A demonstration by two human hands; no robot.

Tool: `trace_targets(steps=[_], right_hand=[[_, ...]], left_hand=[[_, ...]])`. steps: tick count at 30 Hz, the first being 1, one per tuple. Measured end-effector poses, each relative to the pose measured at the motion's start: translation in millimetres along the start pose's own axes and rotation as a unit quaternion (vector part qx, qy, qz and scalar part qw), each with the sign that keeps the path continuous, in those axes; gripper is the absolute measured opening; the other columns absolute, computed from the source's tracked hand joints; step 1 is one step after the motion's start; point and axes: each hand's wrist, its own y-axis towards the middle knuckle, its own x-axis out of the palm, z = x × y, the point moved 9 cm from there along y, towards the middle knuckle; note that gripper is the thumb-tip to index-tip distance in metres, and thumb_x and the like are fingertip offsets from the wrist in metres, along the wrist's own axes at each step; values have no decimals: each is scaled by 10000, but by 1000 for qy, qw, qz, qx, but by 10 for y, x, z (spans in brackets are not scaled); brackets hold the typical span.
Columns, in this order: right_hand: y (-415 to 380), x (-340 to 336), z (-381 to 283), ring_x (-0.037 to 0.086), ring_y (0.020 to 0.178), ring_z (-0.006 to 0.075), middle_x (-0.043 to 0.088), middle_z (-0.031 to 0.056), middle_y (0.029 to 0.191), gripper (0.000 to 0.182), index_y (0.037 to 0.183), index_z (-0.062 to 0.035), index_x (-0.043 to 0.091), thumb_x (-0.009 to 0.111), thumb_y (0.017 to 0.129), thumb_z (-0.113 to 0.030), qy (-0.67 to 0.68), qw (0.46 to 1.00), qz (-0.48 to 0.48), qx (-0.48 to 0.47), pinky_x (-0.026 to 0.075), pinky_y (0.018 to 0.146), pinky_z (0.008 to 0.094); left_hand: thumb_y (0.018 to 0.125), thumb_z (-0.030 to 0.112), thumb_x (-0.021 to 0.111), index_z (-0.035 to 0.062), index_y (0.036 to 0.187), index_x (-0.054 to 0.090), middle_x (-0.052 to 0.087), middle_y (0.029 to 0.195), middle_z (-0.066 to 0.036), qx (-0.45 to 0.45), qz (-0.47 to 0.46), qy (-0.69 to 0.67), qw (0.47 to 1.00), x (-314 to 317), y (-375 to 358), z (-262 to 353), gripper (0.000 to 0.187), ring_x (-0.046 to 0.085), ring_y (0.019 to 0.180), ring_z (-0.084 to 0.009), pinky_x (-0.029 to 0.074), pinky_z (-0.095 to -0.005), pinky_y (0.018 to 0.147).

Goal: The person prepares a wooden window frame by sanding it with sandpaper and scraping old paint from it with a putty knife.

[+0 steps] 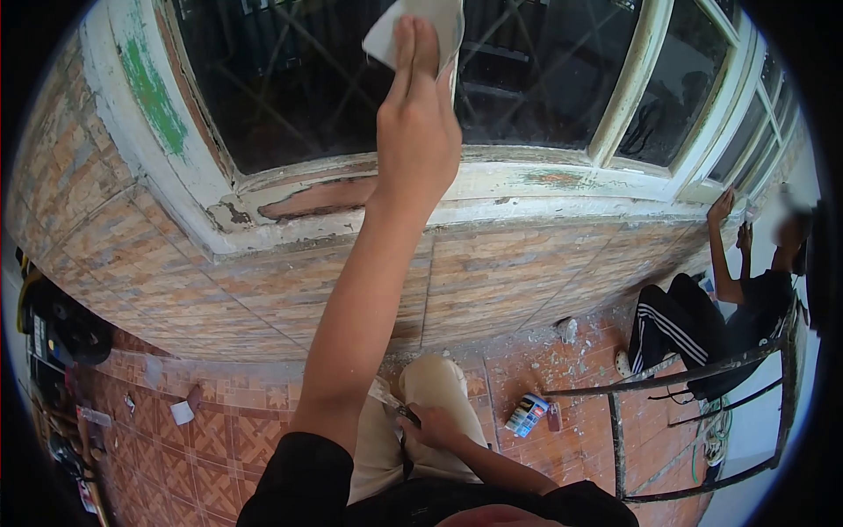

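My left hand (419, 132) reaches up to the old window frame (479, 182), its fingers pressing a folded pale sheet of sandpaper (384, 37) against the upright bar between two panes. The white paint on the frame is chipped, with a green patch on the left and bare brown wood along the lower rail. Down by my lap, my right hand (430, 425) is closed around the dark handle of a scraper (406, 411). The scraper's pale blade points up and left, over my knee; its exact shape is hard to make out.
A co-worker (746, 307) sits at the right with hands raised to the frame. Nearer stands a metal-bar frame (616, 448). A blue-and-white can (527, 415) and paint flakes lie on the tiles. Dark gear (75, 321) stands at the left; a scrap of paper (182, 412) lies nearby.
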Motion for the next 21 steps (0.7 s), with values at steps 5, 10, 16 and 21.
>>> trace_targets(steps=[5, 10, 16, 21], right_hand=[[7, 22, 20, 643, 660, 429, 654, 217, 709, 415, 1046, -73, 617, 585, 915, -465, 18, 1000, -8, 11, 498, 623, 527], [-3, 13, -3, 643, 671, 429, 654, 217, 711, 426, 1047, -72, 618, 583, 914, -475, 6, 1000, -7, 5, 497, 633, 527], [-47, -60, 10, 648, 685, 425, 660, 214, 730, 444, 1044, -69, 617, 589, 908, -490, 7, 1000, -7, 12, 503, 650, 518], [-5, 39, 63, 654, 705, 419, 665, 208, 743, 455, 1057, -70, 618, 592, 905, -497, 10, 999, -38, 11, 509, 672, 513]], left_hand=[[978, 6, 463, -60, 1387, 441, 463, 1391, -292, -36, -49, -5, 998, -12, -742, -127, 414, 450, 1293, -417, 441, -392, 1060], [966, -24, 463, -62, 1384, 440, 456, 1405, -280, -8, -13, 9, 1000, 6, -171, -36, 420, 415, 1320, -414, 413, -398, 1089], [1006, 42, 420, -59, 1367, 471, 462, 1412, -259, -52, -30, -42, 997, -60, -555, -126, 378, 429, 1331, -365, 408, -403, 1094], [1012, 60, 424, -58, 1380, 452, 459, 1418, -250, -46, -49, -11, 998, -19, -407, -89, 388, 444, 1312, -377, 414, -404, 1084]])
